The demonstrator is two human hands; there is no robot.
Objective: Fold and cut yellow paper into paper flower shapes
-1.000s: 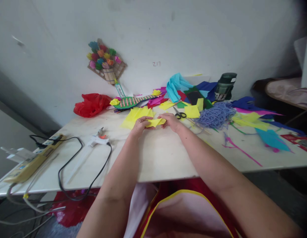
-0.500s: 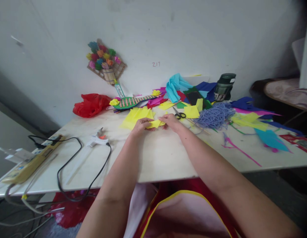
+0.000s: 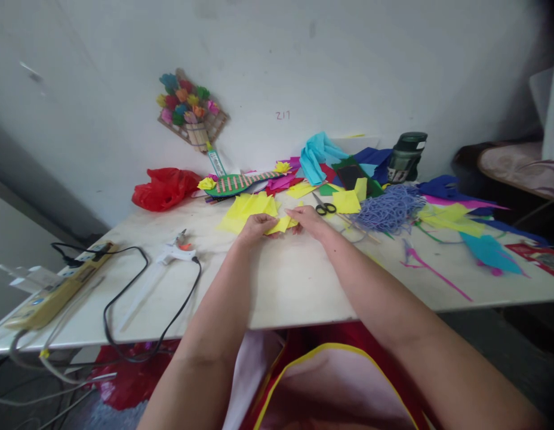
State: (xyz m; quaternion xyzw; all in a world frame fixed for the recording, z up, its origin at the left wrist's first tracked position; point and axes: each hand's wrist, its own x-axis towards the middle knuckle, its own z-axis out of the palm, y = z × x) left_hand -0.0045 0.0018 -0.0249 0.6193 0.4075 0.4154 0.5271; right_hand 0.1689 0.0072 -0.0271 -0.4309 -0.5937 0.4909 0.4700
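Left hand (image 3: 255,226) and right hand (image 3: 310,218) both pinched onto a small folded yellow paper piece (image 3: 280,224) at table (image 3: 286,280) centre, fingertips and folds too small to read, black-handled scissors (image 3: 325,208) at two o'clock, yellow paper stack (image 3: 245,209) at eleven, half covered.

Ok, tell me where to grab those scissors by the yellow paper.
Take the scissors by the black handle loops, which lie toward the right and nearest the right hand. Come from above: they lie flat on the table, blades pointing left and away, with yellow paper squares close beside them.
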